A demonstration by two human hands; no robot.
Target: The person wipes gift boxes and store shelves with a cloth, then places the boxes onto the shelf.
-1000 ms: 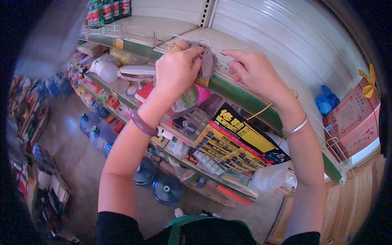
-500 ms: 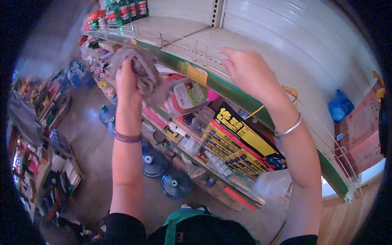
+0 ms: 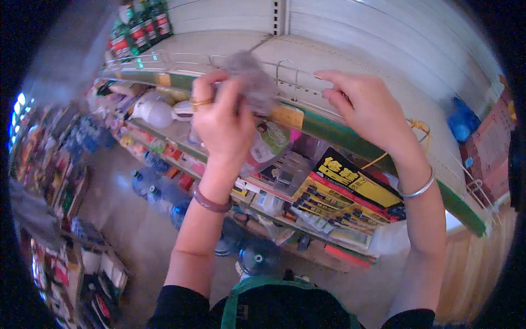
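Grey cloth [image 3: 249, 82], one: gripped by left hand [image 3: 222, 123] at shelf [image 3: 192, 46] edge; probably light, limp, best bunched mid-cloth. Right hand [image 3: 370, 109]: fingers part-curled near rail [image 3: 296, 82]; grip unclear.

Dim bluish light, strong fisheye curve, black corners; grey cloth [image 3: 251, 82] motion-blurred, glare far left.

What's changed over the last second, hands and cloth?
The left hand carried the cloth off the wire rail out to the left, then brought it back right, up to the rail beside the wire loop. No visible release. Camera view shifted too. Unchanged: cloth in left hand, right hand by the rail, contact unclear; green bottles on the shelf.
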